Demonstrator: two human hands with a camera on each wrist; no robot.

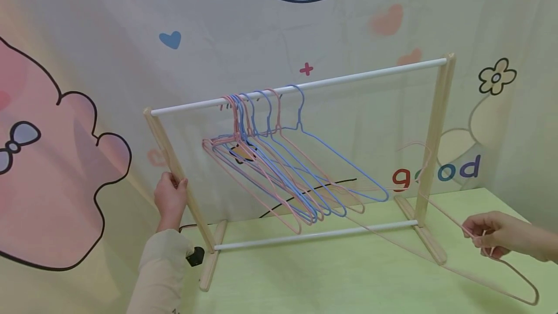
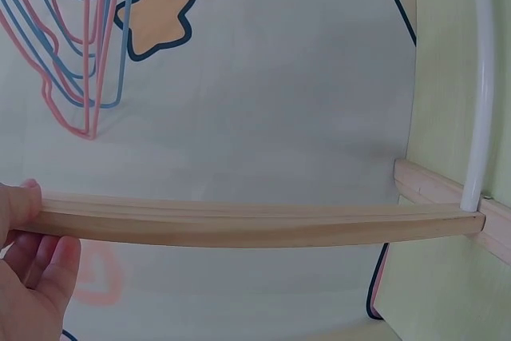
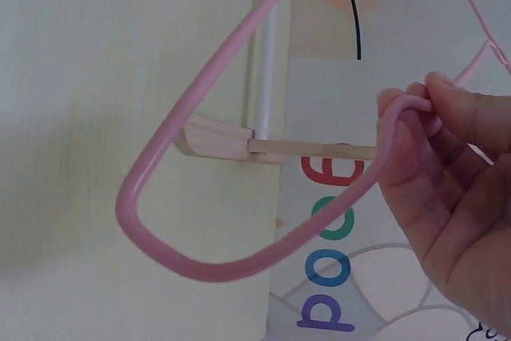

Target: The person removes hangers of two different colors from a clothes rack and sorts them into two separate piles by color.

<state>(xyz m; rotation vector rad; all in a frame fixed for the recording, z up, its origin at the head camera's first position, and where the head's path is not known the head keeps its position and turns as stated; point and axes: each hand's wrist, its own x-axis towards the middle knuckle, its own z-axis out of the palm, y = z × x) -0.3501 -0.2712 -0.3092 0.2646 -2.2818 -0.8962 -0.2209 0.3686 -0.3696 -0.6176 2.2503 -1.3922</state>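
Note:
My left hand [image 1: 171, 196] grips the left wooden post [image 1: 176, 164] of a garment rack; the left wrist view shows fingers and thumb [image 2: 24, 201] around that post. At the right, my right hand [image 1: 501, 236] pinches one shoulder of a pink hanger [image 1: 444, 212]. This hanger is off the rail, its hook standing in front of the right post. In the right wrist view its rounded end [image 3: 215, 269] loops beyond the fingers. Several pink and blue hangers [image 1: 270, 134] hang from the white top rail [image 1: 362, 76], bunched on its left half.
The rack stands on a light green table [image 1: 340, 275] on wooden feet [image 1: 211, 265], joined by a white lower bar [image 1: 314, 236]. Behind it hangs a printed curtain [image 1: 340, 33]. A small black object [image 1: 196, 256] lies beside the left foot.

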